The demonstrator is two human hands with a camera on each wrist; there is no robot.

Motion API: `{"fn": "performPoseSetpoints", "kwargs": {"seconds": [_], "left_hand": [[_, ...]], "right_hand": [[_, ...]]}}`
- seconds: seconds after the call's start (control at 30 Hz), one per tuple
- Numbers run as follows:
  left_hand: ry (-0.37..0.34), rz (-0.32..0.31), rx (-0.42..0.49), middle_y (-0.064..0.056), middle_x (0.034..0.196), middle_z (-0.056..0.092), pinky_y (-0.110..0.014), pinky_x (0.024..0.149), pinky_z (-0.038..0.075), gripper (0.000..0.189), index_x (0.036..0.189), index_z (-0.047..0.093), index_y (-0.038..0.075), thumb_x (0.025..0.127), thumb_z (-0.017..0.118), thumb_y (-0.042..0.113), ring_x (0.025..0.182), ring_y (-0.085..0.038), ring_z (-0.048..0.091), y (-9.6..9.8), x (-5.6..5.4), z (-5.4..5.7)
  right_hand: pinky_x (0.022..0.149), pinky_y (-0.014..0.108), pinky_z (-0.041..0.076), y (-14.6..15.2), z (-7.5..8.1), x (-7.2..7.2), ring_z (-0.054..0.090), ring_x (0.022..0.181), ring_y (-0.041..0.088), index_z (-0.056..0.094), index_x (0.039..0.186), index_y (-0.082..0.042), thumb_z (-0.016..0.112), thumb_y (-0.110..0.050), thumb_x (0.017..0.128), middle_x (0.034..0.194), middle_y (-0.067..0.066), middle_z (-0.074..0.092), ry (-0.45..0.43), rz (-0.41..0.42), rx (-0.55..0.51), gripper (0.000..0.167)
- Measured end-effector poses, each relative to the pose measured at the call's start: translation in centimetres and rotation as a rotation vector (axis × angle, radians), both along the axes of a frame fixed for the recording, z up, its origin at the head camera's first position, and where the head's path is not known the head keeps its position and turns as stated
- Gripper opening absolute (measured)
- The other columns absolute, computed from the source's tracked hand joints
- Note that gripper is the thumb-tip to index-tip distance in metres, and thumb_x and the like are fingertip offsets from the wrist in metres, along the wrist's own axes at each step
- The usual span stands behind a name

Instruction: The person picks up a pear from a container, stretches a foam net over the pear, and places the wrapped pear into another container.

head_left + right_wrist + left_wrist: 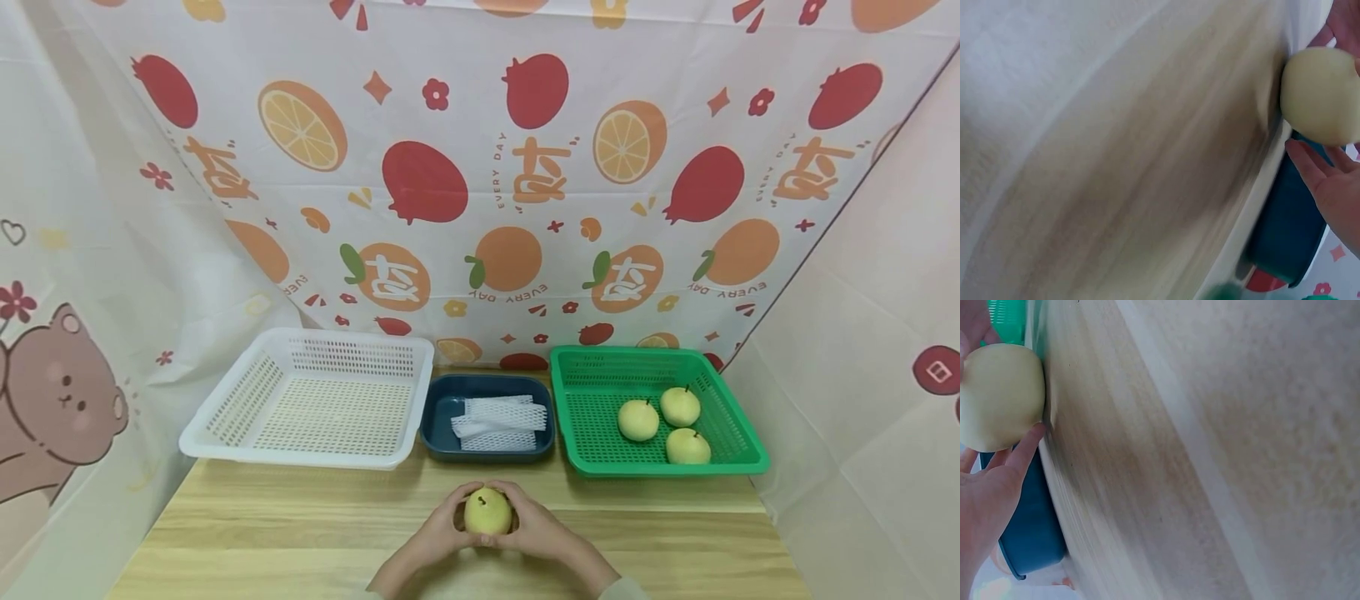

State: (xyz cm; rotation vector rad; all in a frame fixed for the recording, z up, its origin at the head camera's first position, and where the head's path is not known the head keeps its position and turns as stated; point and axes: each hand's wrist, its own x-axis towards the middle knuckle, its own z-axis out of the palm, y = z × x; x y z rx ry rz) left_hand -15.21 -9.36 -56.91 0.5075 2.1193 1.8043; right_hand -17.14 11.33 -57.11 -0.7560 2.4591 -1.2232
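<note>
A round pale yellow pear (487, 512) with a short dark stem at its top sits on the wooden table at the front. My left hand (444, 531) curves round its left side, and my right hand (534, 527) round its right side. Thumbs meet at the near side and fingertips come together at the far side. In the left wrist view, fingers of the left hand (988, 500) touch the lower part of the pear (1002, 397). The right wrist view has the right hand (1341, 194) with its fingertips at the pear (1319, 94).
Behind the hands, a dark blue tray (441, 408) holds several white foam net sleeves (498, 423). A white perforated basket (337, 417) stands to its left. On the right, a green basket (592, 442) contains three pears (638, 420). Printed cloth hangs behind the wooden table (300, 525).
</note>
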Motion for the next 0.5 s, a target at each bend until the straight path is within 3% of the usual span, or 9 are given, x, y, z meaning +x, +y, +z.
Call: {"fn": "performPoseSetpoints", "kwargs": {"seconds": [0.1,0.23,0.37,0.5], "left_hand": [[0.021,-0.001,-0.031,-0.025,0.132,0.037,-0.047,0.09,0.041,0.079,0.137,0.031,-0.002,0.074,0.077,0.011,0.116,-0.041,0.041,0.1,0.0,0.0],[0.042,0.001,-0.066,-0.026,0.132,0.038,-0.052,0.091,0.038,0.08,0.138,0.03,-0.002,0.074,0.077,0.012,0.116,-0.041,0.041,0.4,0.0,0.0],[0.054,0.01,-0.086,-0.025,0.134,0.037,-0.052,0.093,0.035,0.082,0.138,0.031,-0.002,0.073,0.077,0.014,0.116,-0.038,0.042,0.6,-0.1,-0.1],[0.074,0.029,-0.109,-0.022,0.134,0.039,-0.049,0.093,0.036,0.08,0.137,0.036,0.001,0.072,0.078,0.016,0.116,-0.035,0.043,0.8,-0.4,-0.3]], "right_hand": [[0.093,0.05,0.037,0.3,0.6,-0.3,0.043,0.119,0.031,0.032,0.139,-0.009,0.069,-0.024,0.081,0.138,0.012,0.038,-0.044,0.019,-0.091,0.07],[0.091,0.05,0.039,0.6,1.3,-1.4,0.037,0.121,0.041,0.033,0.135,-0.006,0.058,0.002,0.081,0.137,0.018,0.036,-0.073,0.009,-0.236,0.06],[0.089,0.046,0.043,0.5,2.4,-2.7,0.042,0.118,0.037,0.04,0.13,-0.002,0.054,0.007,0.083,0.131,0.017,0.044,0.025,-0.073,-0.26,0.05],[0.087,0.042,0.045,0.1,3.8,-4.3,0.047,0.114,0.032,0.046,0.127,0.0,0.058,0.002,0.085,0.126,0.015,0.049,0.166,-0.125,-0.179,0.043]]}}
